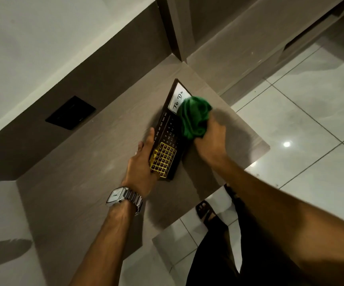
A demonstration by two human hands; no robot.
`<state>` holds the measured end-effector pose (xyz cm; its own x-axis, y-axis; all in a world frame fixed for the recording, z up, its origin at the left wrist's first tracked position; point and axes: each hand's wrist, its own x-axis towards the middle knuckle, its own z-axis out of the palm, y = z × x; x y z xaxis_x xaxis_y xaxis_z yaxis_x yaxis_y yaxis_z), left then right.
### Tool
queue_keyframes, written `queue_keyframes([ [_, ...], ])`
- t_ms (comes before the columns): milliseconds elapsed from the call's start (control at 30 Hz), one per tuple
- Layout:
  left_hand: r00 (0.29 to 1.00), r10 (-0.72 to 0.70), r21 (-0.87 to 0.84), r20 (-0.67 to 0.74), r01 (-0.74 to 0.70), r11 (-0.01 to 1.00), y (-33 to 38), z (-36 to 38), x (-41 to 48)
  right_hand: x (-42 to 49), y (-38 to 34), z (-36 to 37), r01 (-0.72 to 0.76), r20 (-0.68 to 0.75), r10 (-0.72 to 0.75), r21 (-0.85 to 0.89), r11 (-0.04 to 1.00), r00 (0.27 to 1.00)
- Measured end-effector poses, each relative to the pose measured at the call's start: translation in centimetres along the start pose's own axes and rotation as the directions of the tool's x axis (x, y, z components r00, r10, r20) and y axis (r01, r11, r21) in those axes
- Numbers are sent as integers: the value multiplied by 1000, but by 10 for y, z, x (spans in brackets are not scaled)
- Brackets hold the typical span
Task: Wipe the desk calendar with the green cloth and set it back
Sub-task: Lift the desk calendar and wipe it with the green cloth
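The left hand (pixel 141 162) clamps the near end of the desk calendar (pixel 168 137), a long dark slab with a gold grid and a white "To Do" panel, lying on the matte grey-brown desk (pixel 84 162). The right hand (pixel 211 141), at three o'clock of the calendar, is closed round the bunched, fuzzy green cloth (pixel 194 118) and presses it on the far end. A shiny metal watch (pixel 123 198) bands the left wrist; glossy floor tiles (pixel 311 120) lie at three o'clock.
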<state>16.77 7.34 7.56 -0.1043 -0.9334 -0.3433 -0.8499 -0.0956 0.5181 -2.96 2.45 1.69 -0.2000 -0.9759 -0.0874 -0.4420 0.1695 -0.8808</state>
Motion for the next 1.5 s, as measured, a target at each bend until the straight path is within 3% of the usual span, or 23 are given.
queue_keyframes([
  [100,1000,-6,25,-10,6,1000,-2,1,2,-60,8,16,-28,205,18,44,999,978],
  [233,1000,10,55,-14,-9,998,0,-1,1,-83,15,13,-22,355,-18,108,994,935],
  [300,999,25,55,-34,-24,998,1,-1,-1,-62,15,2,3,309,-31,93,996,951],
  [433,1000,-20,80,-21,22,997,0,-1,-3,21,10,-16,-30,6,30,-2,1000,1000],
  [533,998,-46,87,-31,49,995,2,-1,-2,35,2,-19,-1,4,1,-34,999,1000],
  [633,998,-39,88,-47,43,995,5,0,-3,-32,5,-5,-29,194,38,-50,998,980],
  [733,998,-53,98,-30,56,994,6,-1,-3,-98,2,10,-10,422,30,-49,999,906],
  [933,999,-52,103,-14,53,993,11,-5,-2,-102,7,-5,86,594,-46,-40,995,803],
  [1000,998,-61,106,-8,61,993,9,-5,-3,-91,10,-15,8,556,-33,47,999,831],
  [1100,999,-37,75,-27,39,996,8,-3,-4,-52,11,-27,-137,259,73,241,961,963],
  [1200,999,-41,66,-35,44,997,7,-1,-4,-25,-3,-27,-68,108,37,297,952,993],
  [1267,998,-46,64,-39,48,997,7,-1,-3,-29,-13,-12,18,158,-59,249,968,986],
  [1400,999,-33,91,-40,36,995,4,2,0,-74,-10,31,235,361,-240,58,970,901],
  [1500,999,-26,126,-45,31,992,6,3,-3,-80,-3,41,298,342,-279,-2,955,897],
])
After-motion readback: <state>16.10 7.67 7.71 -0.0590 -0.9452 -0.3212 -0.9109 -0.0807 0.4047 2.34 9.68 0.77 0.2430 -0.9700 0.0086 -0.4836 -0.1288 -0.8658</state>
